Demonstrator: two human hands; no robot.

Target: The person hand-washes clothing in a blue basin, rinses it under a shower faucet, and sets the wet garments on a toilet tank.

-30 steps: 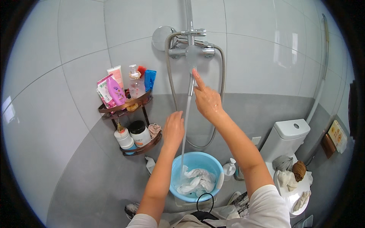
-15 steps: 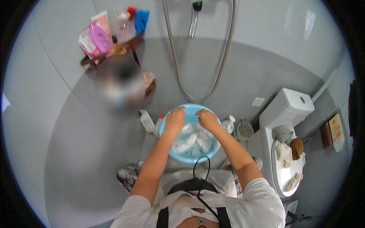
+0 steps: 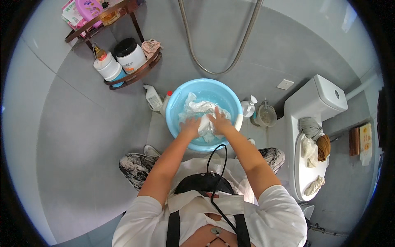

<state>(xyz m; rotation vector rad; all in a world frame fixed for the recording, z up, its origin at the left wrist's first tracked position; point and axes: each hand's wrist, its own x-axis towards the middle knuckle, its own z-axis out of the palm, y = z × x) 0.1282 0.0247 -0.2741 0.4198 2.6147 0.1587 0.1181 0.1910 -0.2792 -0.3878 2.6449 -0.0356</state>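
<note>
A light-blue round basin (image 3: 174,98) stands on the floor in front of me, holding water and a wet, crumpled white cloth (image 3: 204,108). My left hand (image 3: 191,126) rests on the near left part of the cloth, fingers spread, the tips partly hidden in its folds. Beside it, my right hand (image 3: 221,122) lies on the cloth's right part, thumb and fingers apart. Neither hand is visibly closed round the fabric. Bluish water shows around the cloth.
White bottles (image 3: 153,98) stand left of the basin, a white pump bottle (image 3: 248,106) and a clear container (image 3: 267,115) right of it. A brown corner shelf (image 3: 142,71) holds jars. Cloths lie on the closed toilet lid (image 3: 302,178). A shower hose (image 3: 190,43) hangs beyond.
Both hands have come down from above the far part of the basin onto the cloth, fingers now spread. The cloth lies bunched differently, and the view has tilted down.
</note>
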